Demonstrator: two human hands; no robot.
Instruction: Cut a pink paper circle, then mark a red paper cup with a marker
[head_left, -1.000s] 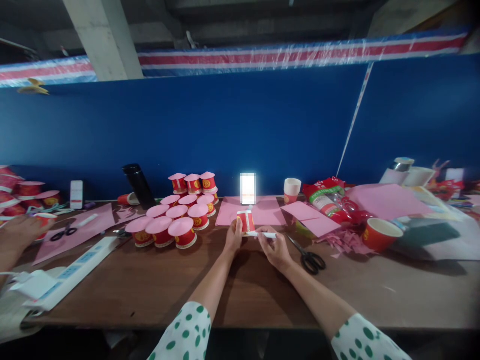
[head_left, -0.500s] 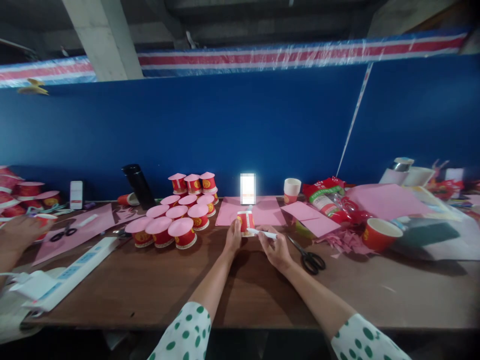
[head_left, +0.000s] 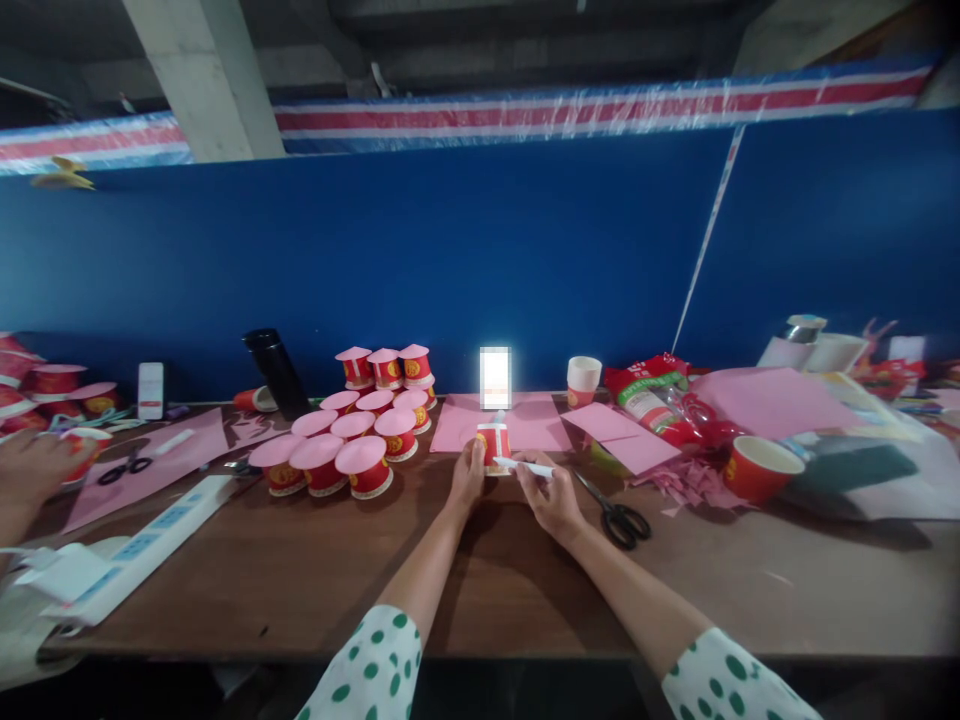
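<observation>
A red and white paper cup (head_left: 493, 442) is gripped by my left hand (head_left: 469, 477) at its left side, above the brown table (head_left: 517, 590). My right hand (head_left: 552, 500) is closed round a white pen (head_left: 529, 467), whose tip meets the lower part of the cup. Behind the cup lies a pink sheet (head_left: 532, 424), with a bright screen (head_left: 496, 378) standing over its back edge. Black-handled scissors (head_left: 625, 523) lie just right of my right hand.
Several red cups with pink tops (head_left: 363, 455) stand at left, near a black bottle (head_left: 276, 372). A power strip (head_left: 150, 545) and another person's hand (head_left: 34, 470) are farther left. At right are pink scraps (head_left: 694, 482) and a red cup (head_left: 761, 470).
The held cup has shifted very slightly, and the pen still touches it. At the far left, the other person's hand and cup have moved a little left.
</observation>
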